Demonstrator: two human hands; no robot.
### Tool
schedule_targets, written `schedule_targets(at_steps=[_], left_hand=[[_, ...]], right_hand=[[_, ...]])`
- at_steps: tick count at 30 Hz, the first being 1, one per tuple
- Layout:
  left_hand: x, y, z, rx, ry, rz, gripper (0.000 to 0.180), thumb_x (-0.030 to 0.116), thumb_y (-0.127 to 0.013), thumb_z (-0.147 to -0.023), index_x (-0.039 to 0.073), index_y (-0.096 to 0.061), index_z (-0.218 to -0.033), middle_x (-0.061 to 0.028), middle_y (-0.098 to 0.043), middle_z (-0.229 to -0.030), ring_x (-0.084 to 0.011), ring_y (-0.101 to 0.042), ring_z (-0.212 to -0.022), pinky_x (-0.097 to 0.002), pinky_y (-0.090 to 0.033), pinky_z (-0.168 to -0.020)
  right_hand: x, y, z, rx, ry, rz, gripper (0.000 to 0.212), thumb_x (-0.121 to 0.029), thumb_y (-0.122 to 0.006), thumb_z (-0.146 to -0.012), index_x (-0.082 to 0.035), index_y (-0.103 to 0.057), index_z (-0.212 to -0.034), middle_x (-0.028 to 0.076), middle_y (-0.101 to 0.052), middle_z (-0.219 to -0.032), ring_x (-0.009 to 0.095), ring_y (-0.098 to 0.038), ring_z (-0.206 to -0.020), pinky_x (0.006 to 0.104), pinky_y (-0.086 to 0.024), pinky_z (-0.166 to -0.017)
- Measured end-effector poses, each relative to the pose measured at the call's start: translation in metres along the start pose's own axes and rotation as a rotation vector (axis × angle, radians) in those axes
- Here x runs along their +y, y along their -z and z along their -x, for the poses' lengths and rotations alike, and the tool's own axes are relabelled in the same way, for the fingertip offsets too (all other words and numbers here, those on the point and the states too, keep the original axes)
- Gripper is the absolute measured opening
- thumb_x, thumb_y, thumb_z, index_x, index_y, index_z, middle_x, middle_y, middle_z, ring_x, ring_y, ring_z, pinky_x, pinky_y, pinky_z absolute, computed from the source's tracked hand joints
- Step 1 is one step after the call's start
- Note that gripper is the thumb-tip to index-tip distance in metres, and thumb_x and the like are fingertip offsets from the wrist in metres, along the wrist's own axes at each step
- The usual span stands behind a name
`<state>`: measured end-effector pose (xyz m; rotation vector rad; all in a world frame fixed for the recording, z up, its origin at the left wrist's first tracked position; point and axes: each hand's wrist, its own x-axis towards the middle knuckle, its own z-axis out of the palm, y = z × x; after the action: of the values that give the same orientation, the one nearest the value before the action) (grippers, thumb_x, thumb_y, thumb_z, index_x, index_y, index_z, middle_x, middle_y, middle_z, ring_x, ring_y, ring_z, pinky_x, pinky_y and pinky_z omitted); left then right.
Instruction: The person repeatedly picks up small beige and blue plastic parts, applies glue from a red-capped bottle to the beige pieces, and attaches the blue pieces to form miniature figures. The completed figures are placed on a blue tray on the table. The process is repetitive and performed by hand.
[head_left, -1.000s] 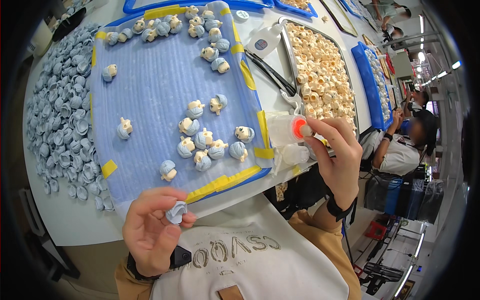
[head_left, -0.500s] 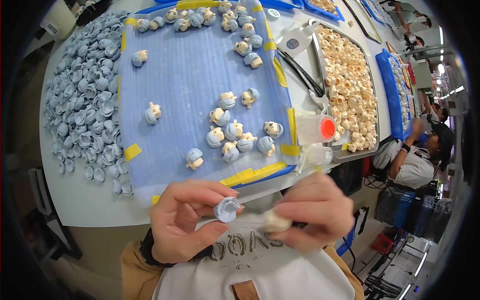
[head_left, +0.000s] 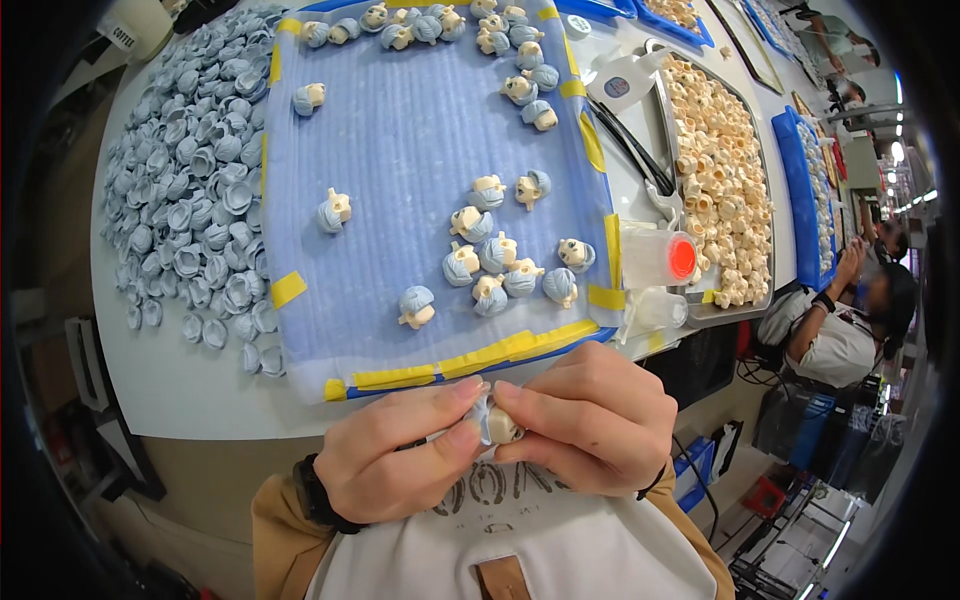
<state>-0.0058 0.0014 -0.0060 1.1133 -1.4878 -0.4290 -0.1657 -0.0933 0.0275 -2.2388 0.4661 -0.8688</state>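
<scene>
In front of my chest, my left hand [head_left: 395, 455] pinches a light blue doll hair piece [head_left: 483, 417] between thumb and fingers. My right hand [head_left: 600, 425] grips a small cream doll head [head_left: 505, 430] from the other side. The two parts touch, the hair piece against the head; fingers cover much of both, and I cannot tell how far one sits over the other. Beyond my hands lies a blue tray [head_left: 380, 200] lined with translucent sheeting and edged with yellow tape. Several heads wearing blue hair [head_left: 416, 306] rest on it.
Loose blue hair pieces [head_left: 190, 200] are heaped on the table at left. A metal tray [head_left: 768, 295] of cream heads stands at right, beside a clear cup [head_left: 650, 257], black tweezers [head_left: 632, 145] and a white bottle [head_left: 625, 82]. Another person [head_left: 840, 330] sits further right.
My right hand has moved left, bringing the head against the hair piece. Before, the two parts were apart, with the hair piece's hollow showing. The view has shifted slightly.
</scene>
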Motion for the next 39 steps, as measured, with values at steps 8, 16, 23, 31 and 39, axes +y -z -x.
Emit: schedule_targets(at_steps=[8,16,23,31,39], left_hand=[[0.007,0.003,-0.001,-0.024,0.734,0.971,0.057,0.008,-0.058,-0.086,-0.002,-0.023,-0.13,-0.0173,-0.057,-0.108,-0.0186,-0.057,-0.1,-0.0296,-0.047,-0.085],[0.005,0.004,-0.004,-0.123,0.807,1.127,0.064,0.028,-0.044,-0.093,0.0,-0.007,-0.137,-0.0177,-0.052,-0.115,-0.0197,-0.049,-0.109,-0.0344,-0.04,-0.092],[0.006,0.006,-0.007,-0.13,0.89,1.173,0.058,0.019,-0.054,-0.089,0.0,-0.019,-0.13,-0.0151,-0.052,-0.113,-0.0178,-0.051,-0.104,-0.0317,-0.04,-0.091],[0.0,0.013,-0.015,-0.197,0.516,-0.002,0.045,0.0,-0.063,-0.074,0.003,-0.045,-0.115,-0.0112,-0.058,-0.103,-0.0213,-0.058,-0.087,-0.0316,-0.048,-0.073],[0.015,0.029,-0.03,-0.237,0.405,-0.605,0.041,0.002,-0.064,-0.069,0.004,-0.055,-0.109,-0.0154,-0.052,-0.116,-0.0297,-0.051,-0.103,-0.0363,-0.044,-0.083]], right_hand=[[-0.003,-0.017,-0.006,0.114,0.058,0.266,0.042,-0.029,-0.071,-0.062,-0.004,-0.066,-0.094,0.009,-0.059,-0.097,0.025,-0.055,-0.081,0.0312,-0.045,-0.066],[0.003,-0.02,-0.006,0.085,0.06,0.235,0.036,-0.023,-0.072,-0.053,-0.004,-0.062,-0.082,0.004,-0.06,-0.088,0.023,-0.056,-0.08,0.0326,-0.037,-0.059],[0.006,-0.018,-0.005,0.063,0.137,0.211,0.033,-0.021,-0.07,-0.053,-0.006,-0.063,-0.082,0.004,-0.06,-0.09,0.023,-0.056,-0.083,0.0341,-0.037,-0.065],[0.007,0.002,0.004,0.067,-0.069,0.063,0.056,-0.017,-0.076,-0.058,-0.006,-0.058,-0.11,0.015,-0.051,-0.116,0.033,-0.05,-0.103,0.043,-0.041,-0.084],[0.008,-0.001,0.005,0.018,-0.031,0.013,0.058,-0.016,-0.078,-0.06,-0.006,-0.057,-0.113,0.017,-0.051,-0.115,0.035,-0.05,-0.103,0.0422,-0.04,-0.087]])
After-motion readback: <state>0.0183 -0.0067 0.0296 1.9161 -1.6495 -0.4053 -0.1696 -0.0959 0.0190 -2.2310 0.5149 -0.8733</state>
